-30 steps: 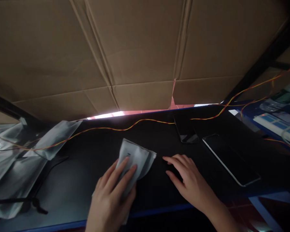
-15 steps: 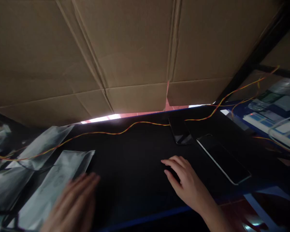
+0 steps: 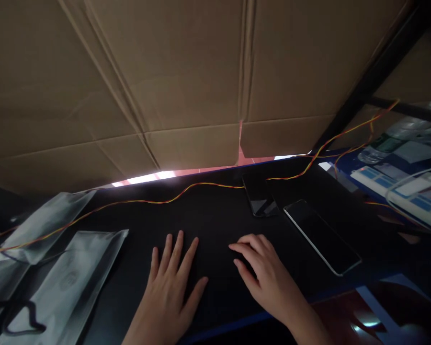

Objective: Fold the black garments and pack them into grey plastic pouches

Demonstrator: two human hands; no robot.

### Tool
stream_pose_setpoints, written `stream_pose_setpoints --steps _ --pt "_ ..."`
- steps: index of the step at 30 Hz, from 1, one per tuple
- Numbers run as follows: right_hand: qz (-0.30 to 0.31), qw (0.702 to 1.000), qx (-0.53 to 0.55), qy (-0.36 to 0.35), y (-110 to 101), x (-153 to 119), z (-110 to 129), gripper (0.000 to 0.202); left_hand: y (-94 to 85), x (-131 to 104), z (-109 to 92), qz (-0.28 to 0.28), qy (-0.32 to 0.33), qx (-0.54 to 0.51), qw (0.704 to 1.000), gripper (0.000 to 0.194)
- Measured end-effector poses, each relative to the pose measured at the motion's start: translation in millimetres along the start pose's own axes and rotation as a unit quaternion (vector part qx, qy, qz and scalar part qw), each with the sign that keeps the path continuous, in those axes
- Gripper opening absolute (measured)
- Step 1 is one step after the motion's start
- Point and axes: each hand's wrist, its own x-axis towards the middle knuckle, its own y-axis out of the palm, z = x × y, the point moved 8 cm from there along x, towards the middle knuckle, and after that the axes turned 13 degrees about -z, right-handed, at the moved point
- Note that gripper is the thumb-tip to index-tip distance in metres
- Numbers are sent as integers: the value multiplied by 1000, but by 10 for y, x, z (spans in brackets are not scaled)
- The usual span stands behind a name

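My left hand (image 3: pixel 170 292) lies flat on the black table surface (image 3: pixel 208 215), fingers spread, nothing in it. To its right my right hand (image 3: pixel 267 275) rests on the same surface, its fingers loosely bent and the thumb apart from them, holding nothing. Just beyond the right hand lies a dark phone (image 3: pixel 259 195). A larger phone (image 3: pixel 321 237) with a pale edge and a black screen lies to the right of that hand. Left of my left hand is a clear plastic packet (image 3: pixel 70 278), with another packet (image 3: pixel 52 225) behind it.
A red and yellow twisted wire (image 3: pixel 158 202) runs across the back of the table. Cardboard (image 3: pixel 187 72) stands behind it. At the right are a white power strip (image 3: pixel 398 191), a plastic bottle (image 3: pixel 380 146) and a dark frame bar (image 3: pixel 377 72). A black cable (image 3: pixel 25 330) loops at the lower left.
My left hand has moved right, off the packet area, and now lies flat with fingers spread. My right hand keeps its pose. The whole view has shifted slightly.
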Motion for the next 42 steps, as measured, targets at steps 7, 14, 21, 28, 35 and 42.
stream_pose_setpoints --steps 7,14,21,28,35,42 --pt "40 989 -99 -100 138 -57 62 69 96 160 -235 11 -53 30 998 71" --pt "58 990 -101 -81 185 -76 -25 65 101 170 -208 68 -79 11 995 71" --pt "62 990 -100 -71 212 -112 -43 68 86 152 -208 65 -76 5 995 71" --pt "55 992 -106 -44 208 -49 11 58 72 116 -179 19 -65 -2 998 72" --pt "37 987 -144 -59 369 -44 195 62 71 116 -227 1 -73 -19 997 66" --pt "14 991 -120 -56 359 -79 174 64 -162 -3 440 6 -117 -98 988 70"
